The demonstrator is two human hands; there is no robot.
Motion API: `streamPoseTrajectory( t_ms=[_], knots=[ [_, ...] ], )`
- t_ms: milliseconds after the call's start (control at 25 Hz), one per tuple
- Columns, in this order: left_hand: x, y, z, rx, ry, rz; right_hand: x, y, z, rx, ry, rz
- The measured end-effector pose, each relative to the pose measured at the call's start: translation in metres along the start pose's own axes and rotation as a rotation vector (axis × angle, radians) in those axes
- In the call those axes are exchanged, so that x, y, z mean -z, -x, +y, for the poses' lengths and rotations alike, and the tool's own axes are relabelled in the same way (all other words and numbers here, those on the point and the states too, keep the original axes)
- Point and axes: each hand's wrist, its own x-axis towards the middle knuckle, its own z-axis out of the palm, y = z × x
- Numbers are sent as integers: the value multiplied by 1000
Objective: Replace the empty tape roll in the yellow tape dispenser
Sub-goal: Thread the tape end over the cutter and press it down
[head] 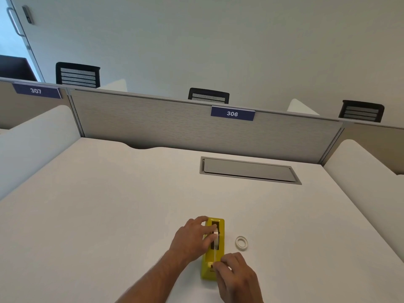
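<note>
Yellow tape dispenser point(213, 250) stands on the white desk point(109, 215), near the person's edge, cutter end toward the person. A tape roll point(216, 236) sits upright in the dispenser's slot; a strip of tape runs from it down toward the cutter.

Left hand point(192, 237) lies against the dispenser's left side, thumb and fingers closed narrowly on the roll. Right hand point(237, 278) is at the cutter end, fingertips point(218, 264) pinched on what looks like the free end of the strip; the contact itself is too small to confirm.

Judged step: threading the new tape onto the cutter, so the task is probably near done. To do it well, the left hand should keep roll and body from shifting while the right draws the strip straight along the dispenser's midline, presses it onto the ledge behind the blade, and avoids twisting.

Surroundings: a thin white ring point(241, 243), likely the spent core, lies flat just right of the dispenser, apart from it and clear of both hands. Beyond the dispenser, a grey cable hatch point(249, 170) is set flush in the desk, with the partition behind it labelled 306 point(232, 113). Nothing obstructs the pull.
</note>
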Motion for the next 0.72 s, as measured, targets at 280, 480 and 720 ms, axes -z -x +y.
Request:
streamPoseTrajectory(
  t_ms=[280,480,720],
  knots=[
    [1,1,2,-1,-4,-1,-8,7,-12,-243,-101,-125],
    [3,3,3,-7,-8,-2,-8,8,-10,-246,-120,-142],
    [1,4,3,-10,-14,6,-6,8,-8,-207,-93,-145]
  ],
)
